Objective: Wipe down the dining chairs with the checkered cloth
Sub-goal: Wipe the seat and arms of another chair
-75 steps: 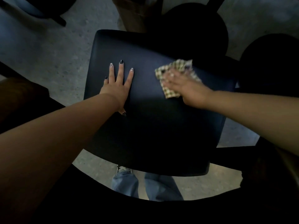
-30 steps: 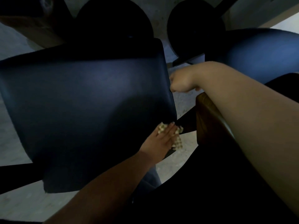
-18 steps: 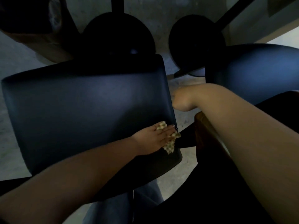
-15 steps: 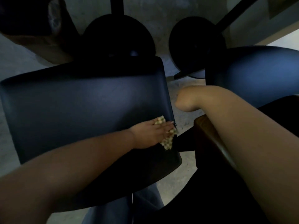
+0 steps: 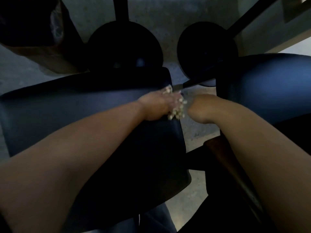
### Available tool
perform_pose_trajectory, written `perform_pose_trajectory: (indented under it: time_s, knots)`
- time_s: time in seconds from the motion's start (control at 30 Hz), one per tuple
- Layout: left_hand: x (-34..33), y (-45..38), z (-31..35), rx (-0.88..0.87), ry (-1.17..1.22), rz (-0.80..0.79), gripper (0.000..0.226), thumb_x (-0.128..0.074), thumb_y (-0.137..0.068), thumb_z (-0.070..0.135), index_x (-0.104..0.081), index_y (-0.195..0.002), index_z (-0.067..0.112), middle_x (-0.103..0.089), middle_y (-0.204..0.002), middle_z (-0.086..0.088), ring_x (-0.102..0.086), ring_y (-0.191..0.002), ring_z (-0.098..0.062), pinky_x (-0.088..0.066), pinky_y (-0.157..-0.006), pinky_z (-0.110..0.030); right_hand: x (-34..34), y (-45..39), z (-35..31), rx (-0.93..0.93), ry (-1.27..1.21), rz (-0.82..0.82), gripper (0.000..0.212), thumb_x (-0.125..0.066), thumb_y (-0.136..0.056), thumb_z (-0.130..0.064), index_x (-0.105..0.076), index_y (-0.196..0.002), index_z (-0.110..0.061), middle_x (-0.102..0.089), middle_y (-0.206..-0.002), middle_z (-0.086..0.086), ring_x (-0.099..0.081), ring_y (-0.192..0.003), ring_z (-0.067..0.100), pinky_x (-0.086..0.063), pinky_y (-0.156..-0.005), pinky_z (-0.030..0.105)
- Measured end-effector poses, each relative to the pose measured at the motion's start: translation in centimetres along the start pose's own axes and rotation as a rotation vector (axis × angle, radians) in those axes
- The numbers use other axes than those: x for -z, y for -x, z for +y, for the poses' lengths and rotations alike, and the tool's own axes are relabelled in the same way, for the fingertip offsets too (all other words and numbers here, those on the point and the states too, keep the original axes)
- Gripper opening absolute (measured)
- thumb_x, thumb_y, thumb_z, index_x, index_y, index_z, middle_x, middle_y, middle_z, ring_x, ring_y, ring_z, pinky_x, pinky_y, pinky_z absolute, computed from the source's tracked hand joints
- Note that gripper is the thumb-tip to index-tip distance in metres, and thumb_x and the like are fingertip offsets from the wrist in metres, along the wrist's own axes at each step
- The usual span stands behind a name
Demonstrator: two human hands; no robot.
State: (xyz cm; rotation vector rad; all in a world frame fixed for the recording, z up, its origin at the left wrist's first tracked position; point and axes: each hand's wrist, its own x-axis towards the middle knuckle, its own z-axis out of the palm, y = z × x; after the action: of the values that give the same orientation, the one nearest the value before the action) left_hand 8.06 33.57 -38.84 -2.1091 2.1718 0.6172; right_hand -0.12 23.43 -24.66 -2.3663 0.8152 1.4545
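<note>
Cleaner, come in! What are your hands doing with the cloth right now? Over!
Left hand presses checkered cloth on seat's right edge. Right hand beside that edge, fingers hidden. Second seat close on the right.

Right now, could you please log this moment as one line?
left hand pressing checkered cloth | chair seat right edge | right hand beside seat, fingers hidden

We see a left hand point(image 5: 156, 106) pressing a crumpled checkered cloth point(image 5: 178, 110) against the right edge of a dark blue padded chair seat point(image 5: 67, 108). The right hand point(image 5: 200, 110) hangs just beside it, fingers hidden, over grey concrete floor point(image 5: 193, 132).
</note>
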Motion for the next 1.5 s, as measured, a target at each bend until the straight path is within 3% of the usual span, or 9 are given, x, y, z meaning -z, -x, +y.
perform_pose_trajectory:
  time_s: [0.17,0.3,0.4,0.6,0.8,0.93,1.23,1.4,1.5]
  knots:
    - [1.8,0.1,-5.4,0.422,0.268,0.178,0.054,-0.038,-0.104,0.020,-0.023,-0.156,0.016,-0.013,-0.165,-0.009,-0.014,-0.150,-0.028,-0.015,-0.119,-0.036,-0.3,-0.4,0.2,-0.041,-0.047,0.051,0.035,-0.037,-0.099,-0.018,-0.051,-0.123,0.003,-0.054,-0.125,0.017,-0.054,-0.109,0.028,-0.044,-0.087,0.030]
    - [-0.6,4.5,-2.2,0.302,0.281,0.255,0.050,-0.043,-0.101,0.016,-0.036,-0.150,0.005,-0.028,-0.159,-0.017,-0.021,-0.149,-0.031,-0.023,-0.116,-0.044,-0.5,-0.4,-0.5,-0.055,-0.056,0.056,0.020,-0.042,-0.094,-0.011,-0.056,-0.101,0.001,-0.054,-0.079,0.010,-0.050,-0.066,0.019,-0.040,-0.057,0.027]
    - [-2.9,9.6,1.1,0.270,0.354,0.246,0.053,-0.049,-0.099,0.016,-0.036,-0.150,0.010,-0.028,-0.159,-0.014,-0.020,-0.149,-0.031,-0.021,-0.118,-0.050,-1.2,-0.7,-1.3,-0.025,-0.009,0.037,0.014,-0.044,-0.093,-0.014,-0.055,-0.095,-0.004,-0.054,-0.082,0.010,-0.054,-0.070,0.020,-0.045,-0.064,0.029]
    - [-4.6,19.2,2.9,0.519,0.384,0.247,0.085,-0.055,-0.092,0.046,-0.008,-0.158,0.022,-0.001,-0.165,-0.012,-0.001,-0.152,-0.026,-0.010,-0.116,-0.067,-3.6,-1.5,-5.6,0.220,0.191,0.154,0.045,-0.045,-0.096,-0.033,-0.034,-0.135,-0.014,-0.045,-0.129,0.012,-0.053,-0.108,0.032,-0.046,-0.076,0.036]
    - [-6.3,28.2,-0.5,1.185,0.579,-0.059,0.146,-0.077,-0.049,0.077,0.028,-0.146,0.046,0.039,-0.154,-0.009,0.033,-0.142,-0.039,-0.008,-0.105,-0.078,-8.3,-3.2,-12.3,0.455,0.165,0.500,0.040,-0.048,-0.094,-0.041,-0.035,-0.123,-0.016,-0.041,-0.122,0.010,-0.052,-0.103,0.030,-0.039,-0.063,0.035]
    - [-6.4,28.1,-0.4,1.231,0.661,-0.098,0.156,-0.081,-0.038,0.077,0.036,-0.138,0.051,0.049,-0.147,-0.006,0.038,-0.139,-0.042,-0.010,-0.102,-0.081,-11.0,-5.0,-13.6,0.316,0.093,0.621,0.056,-0.044,-0.088,-0.060,-0.033,-0.122,-0.015,-0.039,-0.122,0.013,-0.050,-0.102,0.032,-0.045,-0.064,0.038]
    - [-5.8,27.8,-0.6,1.228,0.659,-0.167,0.155,-0.082,-0.045,0.074,0.037,-0.140,0.046,0.051,-0.145,-0.009,0.040,-0.137,-0.044,-0.009,-0.104,-0.080,-14.4,-5.2,-16.5,0.212,-0.191,0.841,0.027,-0.064,-0.077,-0.014,-0.055,-0.100,-0.003,-0.059,-0.097,0.022,-0.062,-0.069,0.038,-0.048,-0.054,0.035]
    - [-5.1,28.0,-1.6,1.183,0.719,-0.299,0.167,-0.094,-0.037,0.057,0.045,-0.130,0.051,0.059,-0.135,-0.007,0.043,-0.134,-0.044,-0.008,-0.105,-0.080,-21.0,-1.4,-18.7,0.782,0.127,0.593,0.031,-0.081,-0.058,-0.021,-0.062,-0.081,-0.015,-0.060,-0.083,0.010,-0.057,-0.047,0.026,-0.040,-0.036,0.027]
    - [-4.9,28.1,-1.9,1.186,0.712,-0.351,0.171,-0.098,-0.038,0.046,0.047,-0.128,0.049,0.062,-0.132,-0.010,0.042,-0.133,-0.046,-0.010,-0.106,-0.079,-19.2,-2.6,-16.7,1.189,0.428,0.444,0.017,-0.060,-0.076,-0.024,-0.069,-0.090,-0.020,-0.065,-0.091,0.008,-0.060,-0.053,0.024,-0.046,-0.042,0.027]
